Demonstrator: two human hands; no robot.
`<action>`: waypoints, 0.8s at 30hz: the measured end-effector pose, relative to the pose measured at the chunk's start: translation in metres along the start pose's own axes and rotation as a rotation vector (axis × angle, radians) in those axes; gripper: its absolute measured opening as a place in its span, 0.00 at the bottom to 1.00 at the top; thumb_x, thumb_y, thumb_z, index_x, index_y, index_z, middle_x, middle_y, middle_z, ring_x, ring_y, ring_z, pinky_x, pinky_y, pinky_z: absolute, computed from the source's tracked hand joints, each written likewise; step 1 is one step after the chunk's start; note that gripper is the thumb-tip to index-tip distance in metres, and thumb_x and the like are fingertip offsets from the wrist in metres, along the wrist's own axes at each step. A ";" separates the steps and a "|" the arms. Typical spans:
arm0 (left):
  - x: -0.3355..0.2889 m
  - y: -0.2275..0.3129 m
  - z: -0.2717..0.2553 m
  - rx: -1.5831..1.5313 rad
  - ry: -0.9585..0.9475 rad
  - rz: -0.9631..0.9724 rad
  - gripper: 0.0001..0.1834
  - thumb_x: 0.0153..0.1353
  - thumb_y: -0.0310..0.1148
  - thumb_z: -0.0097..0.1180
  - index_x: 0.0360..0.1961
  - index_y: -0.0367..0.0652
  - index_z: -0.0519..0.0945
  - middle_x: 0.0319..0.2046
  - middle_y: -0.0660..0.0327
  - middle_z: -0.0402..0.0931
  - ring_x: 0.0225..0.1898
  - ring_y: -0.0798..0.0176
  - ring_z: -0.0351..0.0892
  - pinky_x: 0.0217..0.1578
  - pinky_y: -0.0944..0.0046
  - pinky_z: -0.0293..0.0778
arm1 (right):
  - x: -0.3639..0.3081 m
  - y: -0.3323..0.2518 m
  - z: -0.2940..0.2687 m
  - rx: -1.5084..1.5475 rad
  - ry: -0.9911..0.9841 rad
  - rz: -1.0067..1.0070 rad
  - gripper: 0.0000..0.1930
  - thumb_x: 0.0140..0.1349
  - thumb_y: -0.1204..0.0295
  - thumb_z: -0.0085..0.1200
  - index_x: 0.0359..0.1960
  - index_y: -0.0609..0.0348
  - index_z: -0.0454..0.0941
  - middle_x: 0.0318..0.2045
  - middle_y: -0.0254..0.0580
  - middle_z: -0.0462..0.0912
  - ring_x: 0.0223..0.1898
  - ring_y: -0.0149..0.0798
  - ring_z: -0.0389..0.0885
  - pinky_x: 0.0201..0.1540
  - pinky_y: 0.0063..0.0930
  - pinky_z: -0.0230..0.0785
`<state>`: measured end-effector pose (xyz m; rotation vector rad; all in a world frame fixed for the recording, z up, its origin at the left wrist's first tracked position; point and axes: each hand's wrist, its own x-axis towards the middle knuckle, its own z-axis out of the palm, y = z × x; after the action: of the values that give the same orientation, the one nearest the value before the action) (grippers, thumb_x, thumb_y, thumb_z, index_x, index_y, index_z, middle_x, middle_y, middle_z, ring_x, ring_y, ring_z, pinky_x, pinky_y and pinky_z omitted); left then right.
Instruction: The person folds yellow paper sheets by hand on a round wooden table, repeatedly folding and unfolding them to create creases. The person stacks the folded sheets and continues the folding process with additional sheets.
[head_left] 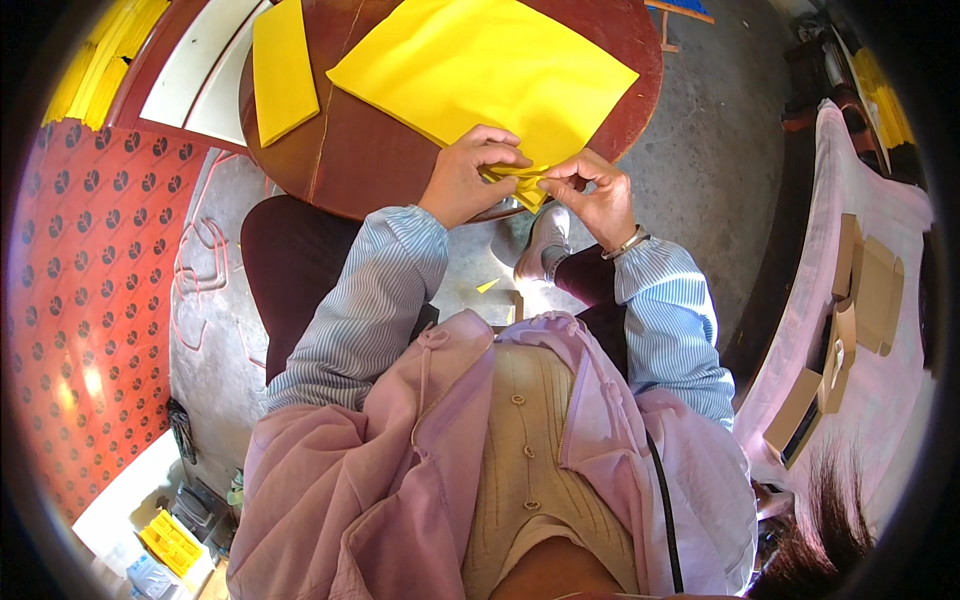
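Observation:
A large yellow sheet (480,75), paper or thin cloth, lies across the dark red round table (370,165). Its near corner reaches over the table's front edge, where both my hands work on it. My left hand (470,175) pinches the folded corner between thumb and fingers. From the other side my right hand (597,195) grips the same corner with thumb and forefinger. The folds between my fingertips are small and partly hidden. A folded yellow bundle (285,75) rests at the table's left.
On the right, open cardboard boxes (875,295) sit on a pink-white covered surface (800,260). A red patterned panel (95,290) stands left. A yellow scrap (487,285) lies on the grey floor (705,130). A yellow crate (170,543) is at lower left.

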<state>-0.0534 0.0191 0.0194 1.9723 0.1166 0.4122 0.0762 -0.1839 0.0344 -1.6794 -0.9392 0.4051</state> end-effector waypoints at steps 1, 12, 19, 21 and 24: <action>0.000 0.000 0.001 0.018 0.005 0.004 0.14 0.56 0.24 0.69 0.45 0.41 0.90 0.55 0.56 0.81 0.56 0.58 0.84 0.55 0.62 0.81 | 0.000 0.000 0.000 0.003 0.003 -0.012 0.06 0.60 0.78 0.74 0.37 0.62 0.90 0.31 0.32 0.86 0.29 0.22 0.79 0.34 0.20 0.72; -0.001 -0.002 0.011 0.012 0.126 -0.038 0.10 0.57 0.26 0.73 0.41 0.40 0.90 0.49 0.57 0.85 0.47 0.58 0.88 0.49 0.63 0.83 | 0.009 -0.014 0.001 -0.390 0.075 -0.337 0.18 0.54 0.72 0.71 0.47 0.57 0.84 0.44 0.42 0.84 0.50 0.48 0.80 0.54 0.40 0.71; 0.004 0.003 0.004 0.041 0.051 0.039 0.11 0.58 0.28 0.74 0.42 0.40 0.90 0.51 0.56 0.84 0.51 0.60 0.86 0.49 0.64 0.83 | 0.013 -0.016 0.021 -0.456 0.076 -0.332 0.18 0.54 0.72 0.66 0.49 0.56 0.85 0.42 0.44 0.85 0.49 0.51 0.82 0.60 0.50 0.73; 0.009 0.008 -0.007 0.061 -0.011 0.046 0.10 0.60 0.29 0.73 0.43 0.43 0.91 0.53 0.56 0.84 0.54 0.58 0.85 0.54 0.62 0.81 | 0.013 -0.016 0.019 -0.504 0.076 -0.375 0.19 0.54 0.72 0.67 0.50 0.56 0.85 0.42 0.44 0.86 0.50 0.51 0.82 0.63 0.50 0.73; 0.026 0.010 -0.034 0.124 -0.024 0.095 0.08 0.61 0.30 0.70 0.41 0.46 0.92 0.52 0.55 0.86 0.55 0.54 0.84 0.58 0.58 0.78 | 0.012 -0.014 0.016 -0.508 0.036 -0.334 0.24 0.50 0.73 0.69 0.53 0.55 0.86 0.43 0.43 0.86 0.52 0.51 0.82 0.68 0.50 0.70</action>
<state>-0.0414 0.0516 0.0471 2.1098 0.0332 0.4519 0.0676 -0.1635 0.0449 -1.9207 -1.3473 -0.1003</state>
